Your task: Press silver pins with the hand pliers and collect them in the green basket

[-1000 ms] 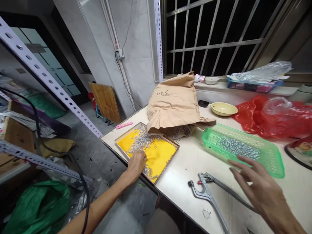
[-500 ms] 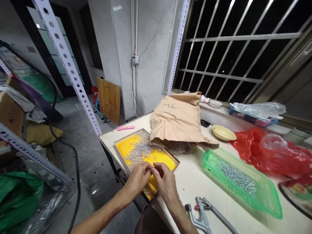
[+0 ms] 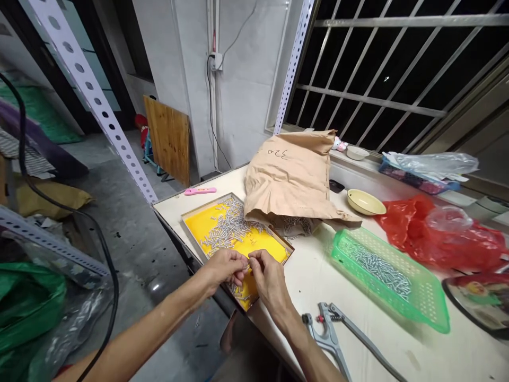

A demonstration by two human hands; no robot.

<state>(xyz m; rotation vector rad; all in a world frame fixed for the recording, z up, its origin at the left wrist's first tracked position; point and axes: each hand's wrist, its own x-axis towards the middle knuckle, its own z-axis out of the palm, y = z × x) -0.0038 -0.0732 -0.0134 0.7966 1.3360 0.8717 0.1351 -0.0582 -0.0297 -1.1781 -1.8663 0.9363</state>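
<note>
My left hand (image 3: pixel 229 266) and my right hand (image 3: pixel 267 273) meet fingertip to fingertip above the near part of a shallow tray (image 3: pixel 192 237) with a yellow bottom. Both are closed in a pinch, and what sits between the fingers is too small to make out. Many small silvery, spring-like metal pieces (image 3: pixel 226 227) lie heaped in the far and left part of the tray, with more at its near corner under my hands. A brown paper sack (image 3: pixel 292 175) lies against the tray's far right side, its mouth showing similar metal pieces.
To the right stands a green perforated basket (image 3: pixel 425 297) holding metal pieces. Grey hand pliers (image 3: pixel 332 331) lie nearest my right forearm. Beyond are a yellow bowl (image 3: pixel 366 202) and a red plastic bag (image 3: pixel 421 225). A pink cutter (image 3: pixel 200 191) lies at the table's far left edge.
The camera view has shifted. My left hand has turned, its fingers now more curled, and both hands stay pinched close together over the tray.
</note>
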